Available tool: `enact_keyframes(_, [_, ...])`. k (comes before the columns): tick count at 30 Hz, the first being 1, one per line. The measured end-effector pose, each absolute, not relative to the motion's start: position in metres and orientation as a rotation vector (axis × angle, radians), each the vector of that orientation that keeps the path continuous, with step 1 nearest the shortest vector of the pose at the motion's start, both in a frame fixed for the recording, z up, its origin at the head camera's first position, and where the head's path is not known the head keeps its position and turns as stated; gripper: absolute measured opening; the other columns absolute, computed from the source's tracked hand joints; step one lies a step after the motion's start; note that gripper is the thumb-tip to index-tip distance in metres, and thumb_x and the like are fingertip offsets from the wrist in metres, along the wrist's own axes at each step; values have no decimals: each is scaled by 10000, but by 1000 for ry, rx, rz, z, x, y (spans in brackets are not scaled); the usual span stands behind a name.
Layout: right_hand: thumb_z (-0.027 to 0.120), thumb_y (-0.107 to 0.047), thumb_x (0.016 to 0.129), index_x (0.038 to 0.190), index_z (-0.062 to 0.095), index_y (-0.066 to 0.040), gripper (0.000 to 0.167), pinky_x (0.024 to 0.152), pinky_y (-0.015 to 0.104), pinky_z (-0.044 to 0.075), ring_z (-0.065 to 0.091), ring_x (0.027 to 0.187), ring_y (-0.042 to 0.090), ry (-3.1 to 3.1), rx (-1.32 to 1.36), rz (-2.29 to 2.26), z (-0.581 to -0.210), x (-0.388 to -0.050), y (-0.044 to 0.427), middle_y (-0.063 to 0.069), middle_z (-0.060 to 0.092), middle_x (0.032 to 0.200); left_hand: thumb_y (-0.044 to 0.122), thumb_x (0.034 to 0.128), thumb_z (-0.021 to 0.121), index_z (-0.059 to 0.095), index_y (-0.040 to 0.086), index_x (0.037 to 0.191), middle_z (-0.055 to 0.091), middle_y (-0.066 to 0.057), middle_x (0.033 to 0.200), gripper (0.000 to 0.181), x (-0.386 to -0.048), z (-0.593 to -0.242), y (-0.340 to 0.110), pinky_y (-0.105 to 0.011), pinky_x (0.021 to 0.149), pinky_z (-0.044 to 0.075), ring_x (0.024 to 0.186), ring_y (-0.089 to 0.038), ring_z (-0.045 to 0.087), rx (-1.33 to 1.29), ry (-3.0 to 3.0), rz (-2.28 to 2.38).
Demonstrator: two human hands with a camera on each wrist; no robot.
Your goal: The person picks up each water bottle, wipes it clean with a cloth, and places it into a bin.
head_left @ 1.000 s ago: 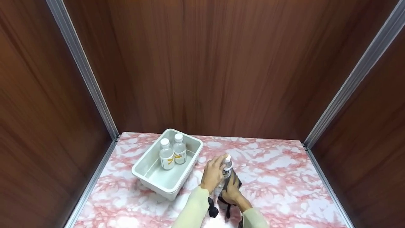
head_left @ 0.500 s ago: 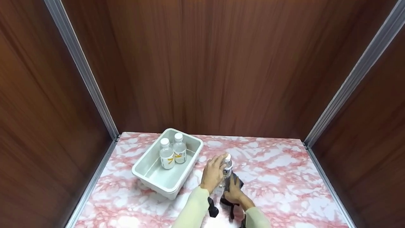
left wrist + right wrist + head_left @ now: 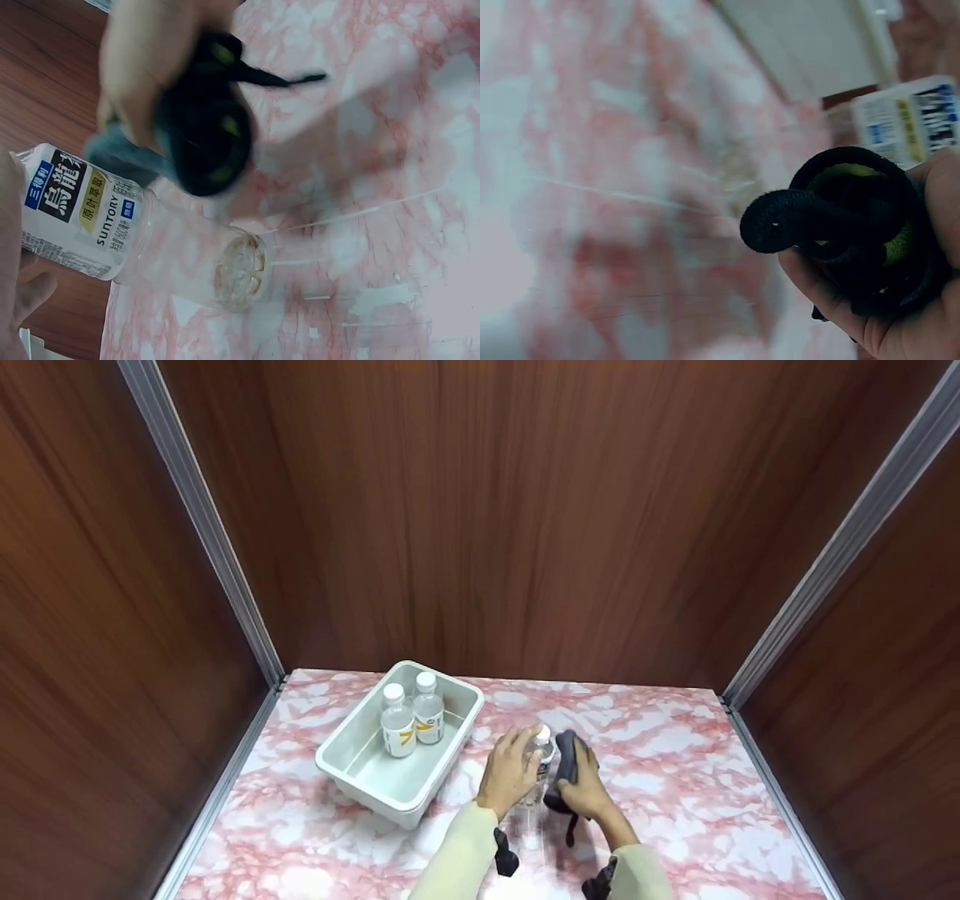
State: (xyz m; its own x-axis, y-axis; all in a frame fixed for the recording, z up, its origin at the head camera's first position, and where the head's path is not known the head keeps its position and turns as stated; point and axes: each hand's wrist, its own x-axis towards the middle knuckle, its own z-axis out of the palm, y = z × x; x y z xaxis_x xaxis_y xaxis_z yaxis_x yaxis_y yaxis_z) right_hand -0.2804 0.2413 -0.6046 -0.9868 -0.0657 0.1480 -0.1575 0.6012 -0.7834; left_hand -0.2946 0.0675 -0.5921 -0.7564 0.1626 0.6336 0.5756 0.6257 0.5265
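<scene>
A clear plastic bottle with a white cap stands upright on the marbled tabletop. Its white Suntory label shows in the left wrist view. My left hand holds the bottle round its upper part from the left. Just to the right, my right hand grips a dark grey, roughly cylindrical thing with a black cord hanging down. In the right wrist view its black end looks coiled, with yellow-green inside; its exact kind is unclear. A narrow gap separates it from the bottle.
A pale grey plastic bin stands left of my hands. Inside it, two white-capped bottles, one at the left and one at the right, stand upright. Wood-grain panels enclose the tabletop at the back and sides.
My right hand has moved right with the dark thing, away from the bottle, and the dark thing shows more fully. My left hand has stayed on the bottle.
</scene>
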Motion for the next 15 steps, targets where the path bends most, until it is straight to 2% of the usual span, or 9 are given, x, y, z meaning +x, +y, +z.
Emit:
enact_keyframes(4, [602, 22, 777, 1574, 183, 78, 902, 1166, 634, 299, 245, 1453, 579, -2717, 205, 1382, -586, -279, 242, 437, 129, 1580, 98, 919, 623, 631, 171, 1328, 681, -62, 1190, 416, -293, -592, 67, -401, 963, 559, 1090, -266, 680, -552, -2305, -1046])
enact_keyframes(8, [603, 28, 789, 1584, 168, 64, 907, 1183, 642, 273, 195, 1483, 577, -2732, 223, 1392, -573, -274, 239, 431, 98, 1593, 86, 924, 624, 646, 157, 1300, 674, -78, 1143, 383, -292, -593, 68, -401, 922, 570, 1038, -273, 681, -549, -2290, -1023])
enact_keyframes(11, [601, 32, 795, 1591, 169, 45, 906, 1180, 648, 276, 196, 1482, 582, -2725, 238, 1393, -564, -270, 236, 430, 91, 1596, 110, 933, 634, 642, 156, 1304, 658, -97, 1116, 374, -291, -593, 69, -402, 903, 574, 1005, -270, 675, -557, -2283, -1010])
enact_keyframes(15, [611, 46, 769, 1584, 196, 51, 914, 1158, 636, 317, 276, 1445, 575, -2689, 300, 1388, -557, -268, 229, 427, 132, 1588, 109, 925, 647, 639, 155, 1310, 643, -98, 1108, 388, -290, -594, 69, -403, 901, 564, 996, -265, 663, -555, -2272, -1007])
